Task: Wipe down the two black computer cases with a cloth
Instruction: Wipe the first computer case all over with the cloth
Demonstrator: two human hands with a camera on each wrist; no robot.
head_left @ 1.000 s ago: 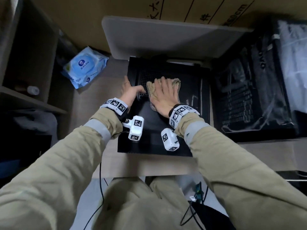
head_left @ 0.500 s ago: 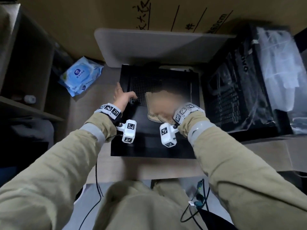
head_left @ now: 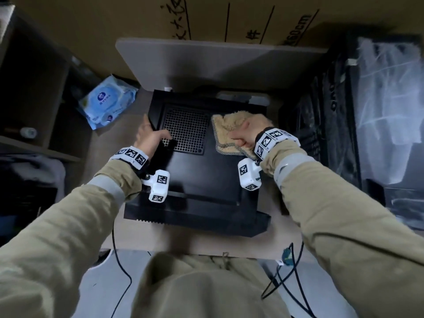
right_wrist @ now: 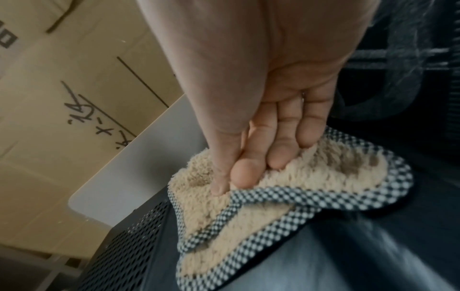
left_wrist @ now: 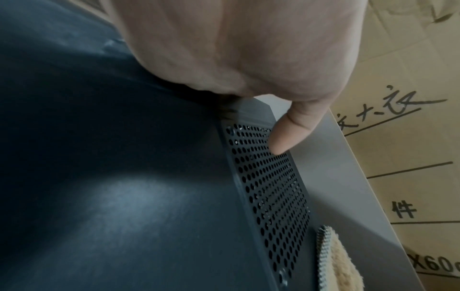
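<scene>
One black computer case [head_left: 206,180] lies flat on the table, with a perforated vent [head_left: 185,127] in its top. My left hand [head_left: 149,138] holds its left edge, fingers down the side wall and thumb [left_wrist: 286,133] hooked onto the vent [left_wrist: 268,187]. A beige fluffy cloth [head_left: 229,125] with a checked border sits bunched on the case's far right part. My right hand [head_left: 245,131] presses down into the cloth [right_wrist: 273,196] with straight fingers [right_wrist: 281,149], wrist raised. The second black case [head_left: 332,138] stands to the right under clear plastic film.
A blue pack of wet wipes [head_left: 107,104] lies at the far left of the table [head_left: 206,244]. A grey board [head_left: 218,63] leans behind the case against a cardboard box [head_left: 206,17]. Dark shelves [head_left: 34,143] stand at the left; cables [head_left: 282,271] hang off the front edge.
My right hand has slid the cloth from beside the vent to the right side of the case top, and the cloth has bunched. The left hand has kept its hold.
</scene>
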